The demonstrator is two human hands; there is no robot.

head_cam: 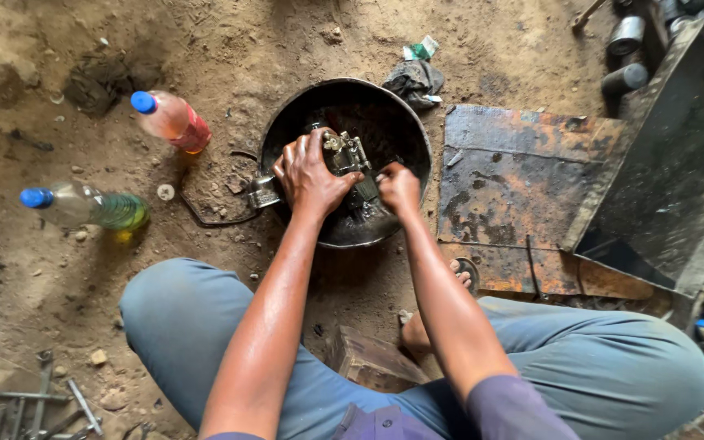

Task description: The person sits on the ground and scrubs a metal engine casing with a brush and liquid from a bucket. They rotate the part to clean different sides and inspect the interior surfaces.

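Note:
A round black metal basin [405,134] sits on the dirt floor in front of me. Over it, my left hand [310,173] grips a greasy metal engine part [345,153] with small fittings on top. My right hand [399,187] is closed on the part's right side, and what it holds there is hidden by the fingers. Both forearms look wet and oily. A dark liquid lies in the bottom of the basin.
Two plastic bottles with blue caps lie on the left, one with reddish liquid [174,121], one with yellow-green liquid [91,207]. A rusty metal sheet [523,187] and a dark metal box [678,155] are at the right. A dirty rag [415,81] lies behind the basin. Tools [42,399] rest at the lower left.

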